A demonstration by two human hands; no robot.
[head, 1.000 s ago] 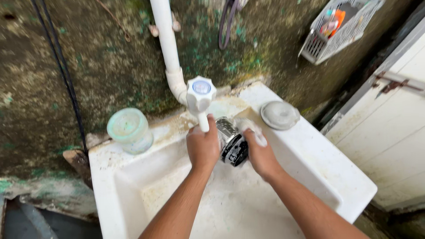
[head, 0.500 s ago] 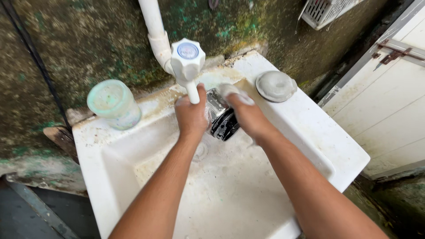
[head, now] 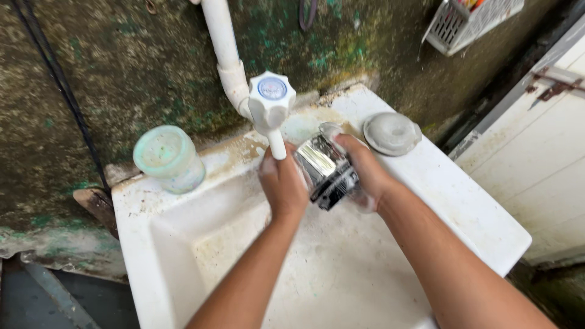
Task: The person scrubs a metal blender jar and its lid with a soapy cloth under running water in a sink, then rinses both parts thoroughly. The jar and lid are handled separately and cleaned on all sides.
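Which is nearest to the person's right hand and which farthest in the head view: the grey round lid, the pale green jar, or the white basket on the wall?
From the right hand:
1. Grey round lid, on the sink rim just beyond it.
2. Pale green jar, on the rim's far left corner.
3. White basket, up on the wall, top right.

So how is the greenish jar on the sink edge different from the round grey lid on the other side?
The greenish jar stands tall and upright at the sink's back left corner; the grey lid is flat and low at the back right. The jar looks pale green and see-through, the lid dull grey and solid. The lid lies nearer the right hand, the jar nearer the left hand. Both are round, stained and rest on the rim untouched.
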